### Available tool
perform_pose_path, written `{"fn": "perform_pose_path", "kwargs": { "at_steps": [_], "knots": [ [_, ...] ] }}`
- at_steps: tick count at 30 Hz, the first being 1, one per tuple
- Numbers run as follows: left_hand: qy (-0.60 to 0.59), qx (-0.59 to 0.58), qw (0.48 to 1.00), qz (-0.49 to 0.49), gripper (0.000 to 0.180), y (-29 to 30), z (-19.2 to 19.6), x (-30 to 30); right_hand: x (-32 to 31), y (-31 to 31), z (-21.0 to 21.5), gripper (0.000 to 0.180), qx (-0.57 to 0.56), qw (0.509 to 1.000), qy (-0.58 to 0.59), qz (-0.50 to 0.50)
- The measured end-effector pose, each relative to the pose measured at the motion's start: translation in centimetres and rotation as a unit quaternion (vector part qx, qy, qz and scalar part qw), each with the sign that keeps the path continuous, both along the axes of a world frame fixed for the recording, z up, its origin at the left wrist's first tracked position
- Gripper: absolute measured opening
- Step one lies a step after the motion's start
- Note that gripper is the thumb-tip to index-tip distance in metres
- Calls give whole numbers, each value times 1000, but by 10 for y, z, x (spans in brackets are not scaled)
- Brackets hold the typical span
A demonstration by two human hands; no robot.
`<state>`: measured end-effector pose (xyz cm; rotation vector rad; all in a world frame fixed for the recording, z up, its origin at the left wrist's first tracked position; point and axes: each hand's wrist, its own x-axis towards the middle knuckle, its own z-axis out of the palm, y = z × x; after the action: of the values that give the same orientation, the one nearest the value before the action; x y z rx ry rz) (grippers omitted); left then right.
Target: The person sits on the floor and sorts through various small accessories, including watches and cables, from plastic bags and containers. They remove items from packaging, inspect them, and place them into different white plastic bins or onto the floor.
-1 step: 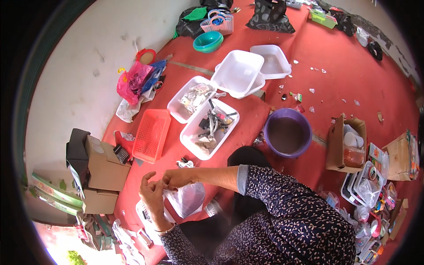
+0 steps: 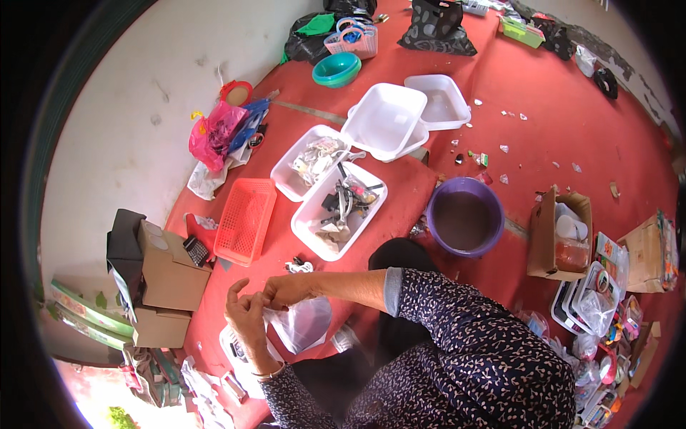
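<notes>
Both hands (image 2: 268,304) hide clear bag's (image 2: 304,323) mouth.

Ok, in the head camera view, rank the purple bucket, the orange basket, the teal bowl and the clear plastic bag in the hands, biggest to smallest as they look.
1. Purple bucket and orange basket: too alike to rank.
2. Clear plastic bag, partly hidden.
3. Teal bowl, though farthest from the camera.

Clear plastic bag (image 2: 304,322) contents unreadable; white tray (image 2: 239,357) beneath mostly hidden by left hand (image 2: 246,318).
</notes>
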<state>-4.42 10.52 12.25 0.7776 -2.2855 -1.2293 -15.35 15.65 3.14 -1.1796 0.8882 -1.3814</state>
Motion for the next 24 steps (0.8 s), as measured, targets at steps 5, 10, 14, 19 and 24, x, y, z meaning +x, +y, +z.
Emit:
{"fn": "perform_pose_path", "kwargs": {
  "at_steps": [5, 10, 14, 19, 24],
  "knots": [
    [87, 34, 992, 82, 32, 2, -18, -8, -3, 17, 20, 6, 72, 996, -49, 18],
    [97, -7, 992, 78, 26, -6, -26, -5, 4, 14, 23, 12, 17, 999, -15, 49],
    [55, -122, 989, 55, 20, 13, -13, -17, 15, -6, -4, 8, -101, 994, -28, -33],
    [3, -200, 976, 82, 21, 21, -3, -2, 22, -18, -6, 10, -111, 988, 50, -99],
    [137, -36, 984, 109, 30, 8, -7, -3, -19, -15, -34, 19, -336, 750, 471, -321]
  ]
}}
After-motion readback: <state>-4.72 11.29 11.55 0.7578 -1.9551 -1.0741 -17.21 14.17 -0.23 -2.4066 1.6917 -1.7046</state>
